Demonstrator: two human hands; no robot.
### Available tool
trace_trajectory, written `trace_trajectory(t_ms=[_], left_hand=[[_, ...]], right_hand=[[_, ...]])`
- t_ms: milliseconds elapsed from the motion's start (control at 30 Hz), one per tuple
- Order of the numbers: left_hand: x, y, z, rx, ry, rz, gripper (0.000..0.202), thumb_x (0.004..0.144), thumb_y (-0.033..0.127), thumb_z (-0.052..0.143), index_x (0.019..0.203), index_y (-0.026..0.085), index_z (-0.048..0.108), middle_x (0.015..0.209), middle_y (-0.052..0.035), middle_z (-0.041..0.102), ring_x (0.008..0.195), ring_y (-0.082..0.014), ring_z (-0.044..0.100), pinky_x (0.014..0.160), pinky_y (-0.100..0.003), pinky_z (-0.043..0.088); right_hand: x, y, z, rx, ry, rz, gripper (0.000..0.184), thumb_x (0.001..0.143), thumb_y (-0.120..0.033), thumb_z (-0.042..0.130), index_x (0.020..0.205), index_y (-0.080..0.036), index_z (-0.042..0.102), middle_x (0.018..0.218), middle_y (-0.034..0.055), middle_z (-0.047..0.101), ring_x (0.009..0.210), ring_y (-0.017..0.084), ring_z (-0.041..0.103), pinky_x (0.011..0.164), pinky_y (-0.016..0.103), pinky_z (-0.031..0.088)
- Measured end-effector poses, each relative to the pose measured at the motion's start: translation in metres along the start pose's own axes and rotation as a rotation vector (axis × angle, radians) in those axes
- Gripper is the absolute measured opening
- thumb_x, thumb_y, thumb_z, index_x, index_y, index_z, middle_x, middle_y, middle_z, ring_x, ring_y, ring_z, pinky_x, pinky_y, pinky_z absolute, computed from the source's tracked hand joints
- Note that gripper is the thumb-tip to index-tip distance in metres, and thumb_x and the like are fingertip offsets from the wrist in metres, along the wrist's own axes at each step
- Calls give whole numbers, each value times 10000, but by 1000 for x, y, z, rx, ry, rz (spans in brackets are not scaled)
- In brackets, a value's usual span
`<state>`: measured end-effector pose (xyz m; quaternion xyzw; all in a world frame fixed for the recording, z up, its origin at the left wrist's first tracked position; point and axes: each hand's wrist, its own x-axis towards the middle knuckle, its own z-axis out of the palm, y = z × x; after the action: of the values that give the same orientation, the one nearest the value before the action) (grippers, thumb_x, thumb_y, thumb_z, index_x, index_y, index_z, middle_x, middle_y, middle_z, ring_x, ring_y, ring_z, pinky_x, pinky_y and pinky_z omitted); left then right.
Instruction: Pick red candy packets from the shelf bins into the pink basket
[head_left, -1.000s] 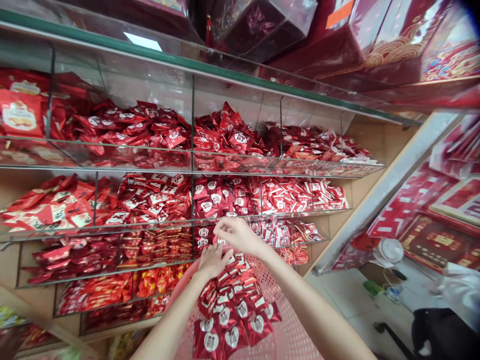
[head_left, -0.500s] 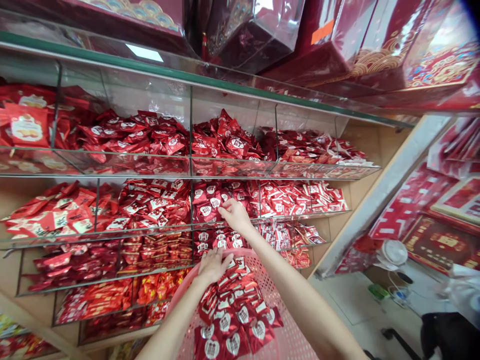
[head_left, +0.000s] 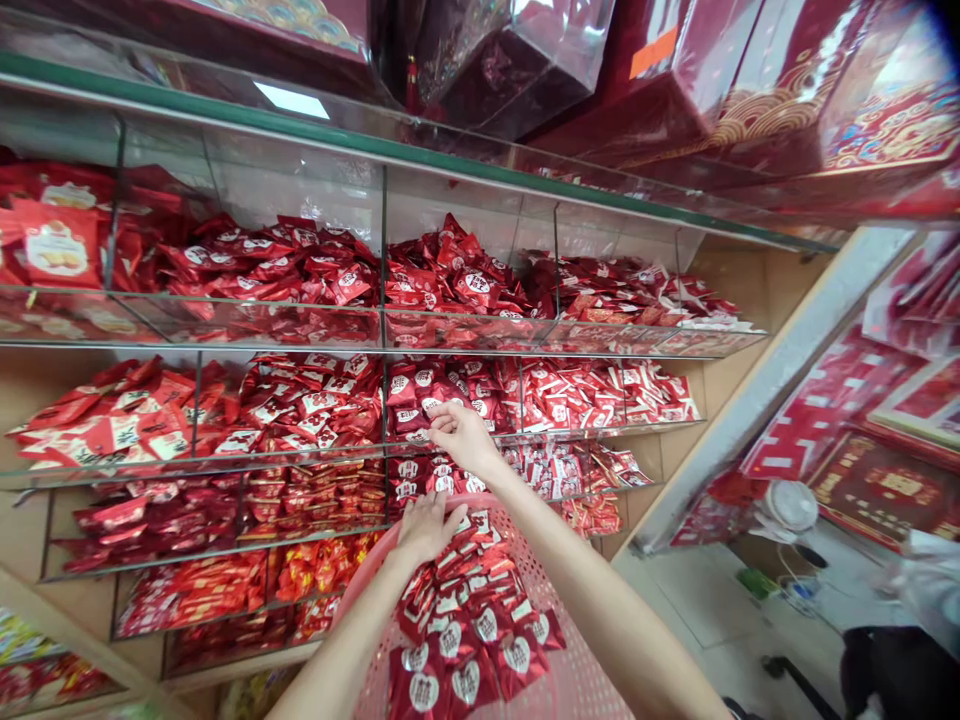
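Note:
My left hand (head_left: pixel 426 528) lies over the far rim of a pink perforated plastic basket (head_left: pixel 551 545), its fingers hooked on the edge. Inside the basket are several dark red candy packets (head_left: pixel 466 682) with white heart labels, with smaller red-and-white packets behind them. My right hand (head_left: pixel 466 440) reaches across to the shelf, fingers bent and a little apart, at the front of a compartment of matching heart-label packets (head_left: pixel 409 418). Its fingertips are close to these packets; no packet shows clearly between them. Whether they touch one I cannot tell.
Clear dividers and front lips (head_left: pixel 292 455) split the tiered shelves into compartments of red packets. A glass shelf (head_left: pixel 457 160) with large dark red gift boxes (head_left: pixel 517 70) overhangs the top. At right are a slanting white post (head_left: pixel 742 400), tiled floor (head_left: pixel 690 595) and a black chair part (head_left: pixel 892 670).
My right hand has shifted slightly left and down at the heart-label packets, and its fingers have spread a little. My left hand and the basket stay where they were.

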<state>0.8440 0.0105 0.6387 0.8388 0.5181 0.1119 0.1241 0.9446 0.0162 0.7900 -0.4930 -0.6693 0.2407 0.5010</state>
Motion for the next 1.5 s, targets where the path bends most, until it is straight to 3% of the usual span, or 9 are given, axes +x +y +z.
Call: trace_trajectory(t_ms=[233,467,667,833,1000,1133,1267,1367,1500], left_hand=[[-1,1,-1,-5,21,21,680,860,630,114,1170,185,524,1176,-112,580,1106,-285,504,942,-448,350],[-2,0,-3,-13,-7,11,701,857,642,113,1212,180,503,1218,-115,560,1141,-285,482,972,-441,325],[-1,1,-4,-29,-27,19,724,852,652,116,1245,162,477,1241,-130,541,1152,-287,471,979,-434,316],[-2,3,-6,-39,-50,3,684,856,636,149,1248,180,475,1275,-122,519,1178,-293,451,991,-443,292],[-1,4,-8,-33,-93,-3,656,843,632,212,1259,189,458,1266,-117,525,1171,-284,448,985,-425,295],[-1,2,-6,-41,-58,2,715,842,657,132,1258,173,454,1245,-126,537,1146,-283,462,989,-440,284],[0,0,-3,-44,-61,5,750,831,677,115,1280,170,437,1270,-129,522,1171,-290,443,1004,-450,260],[1,-1,-2,-42,-61,5,754,828,683,111,1280,174,436,1272,-125,522,1174,-287,443,1007,-445,258],[1,-1,-2,-50,-48,6,732,830,681,133,1253,178,457,1251,-122,536,1150,-278,462,996,-429,279]], right_hand=[[5,2,3,-320,107,-259,114,777,-210,619,870,-213,685,742,7,594,743,148,529,738,292,412],[15,-8,-5,7,359,-263,125,794,-278,597,783,-183,678,697,-8,557,655,123,510,654,259,413],[-23,-35,-32,132,470,-250,140,802,-312,584,805,-180,631,793,3,566,735,121,533,683,255,424],[-80,-21,-46,161,209,-121,153,817,-313,569,731,-186,577,829,7,555,722,114,539,656,247,434],[-138,28,-24,6,-146,90,160,860,-303,501,761,-185,543,668,-20,559,584,107,514,572,235,420],[-172,50,13,-507,-418,-61,102,847,-212,499,770,-177,556,796,8,590,669,119,560,603,228,424],[-191,55,49,-907,-662,-310,90,860,-179,465,854,-156,552,872,43,600,658,145,595,517,240,431],[-200,58,72,-1008,-697,-453,75,834,-121,474,860,-139,541,831,49,596,666,166,605,481,256,446],[-208,64,94,-1016,-729,-477,108,770,-121,546,877,-114,550,819,65,602,619,181,603,437,276,455]])
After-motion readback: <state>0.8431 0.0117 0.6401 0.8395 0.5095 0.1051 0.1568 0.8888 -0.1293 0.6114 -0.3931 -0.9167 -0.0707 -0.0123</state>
